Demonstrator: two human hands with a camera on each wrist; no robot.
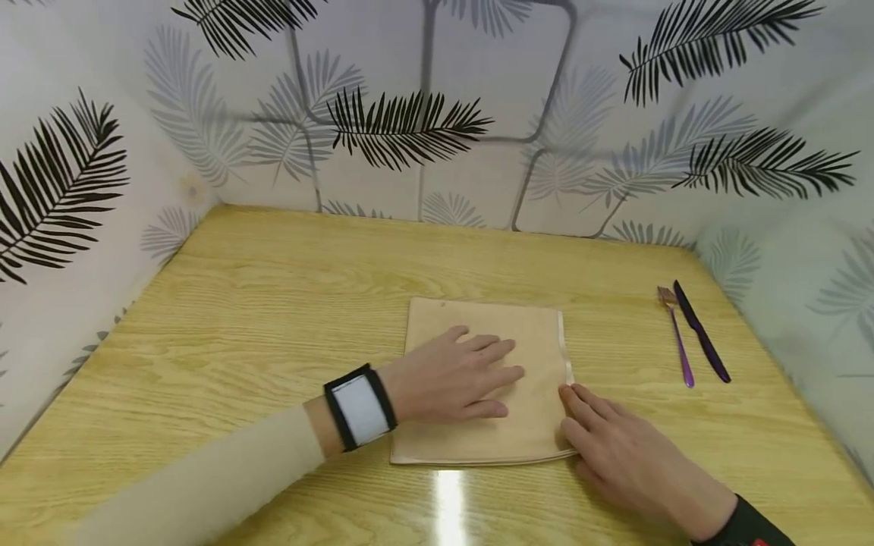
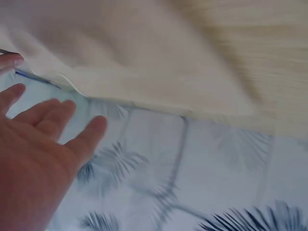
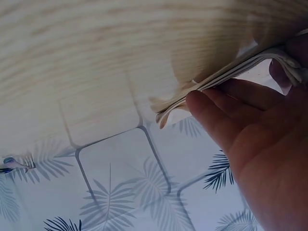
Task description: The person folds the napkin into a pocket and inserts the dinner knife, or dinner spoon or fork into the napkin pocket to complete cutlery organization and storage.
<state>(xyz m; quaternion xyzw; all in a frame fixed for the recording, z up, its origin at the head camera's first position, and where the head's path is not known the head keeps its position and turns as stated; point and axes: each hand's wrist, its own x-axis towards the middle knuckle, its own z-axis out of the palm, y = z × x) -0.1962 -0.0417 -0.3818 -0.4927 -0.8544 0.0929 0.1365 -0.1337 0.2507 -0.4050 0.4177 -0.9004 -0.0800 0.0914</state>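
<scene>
A folded beige cloth (image 1: 539,417), roughly square and several layers thick, lies on the table. Across its middle, my left hand (image 1: 460,379) rests with spread fingers. At the cloth's lower right corner, my right hand (image 1: 631,455) grips the edge, and the corner curves up slightly there. The right wrist view shows the stacked layers of cloth (image 3: 231,72) at the fingertips of the right hand (image 3: 260,144), with the edge bent up near the thumb. In the left wrist view, the left hand (image 2: 43,139) has its fingers extended beside the cloth (image 2: 159,82).
A purple fork (image 1: 679,345) and a dark purple knife (image 1: 703,334) lie side by side at the table's right. The wood-grain table (image 1: 273,288) is bordered at the back and sides by a leaf-patterned curtain (image 1: 382,61).
</scene>
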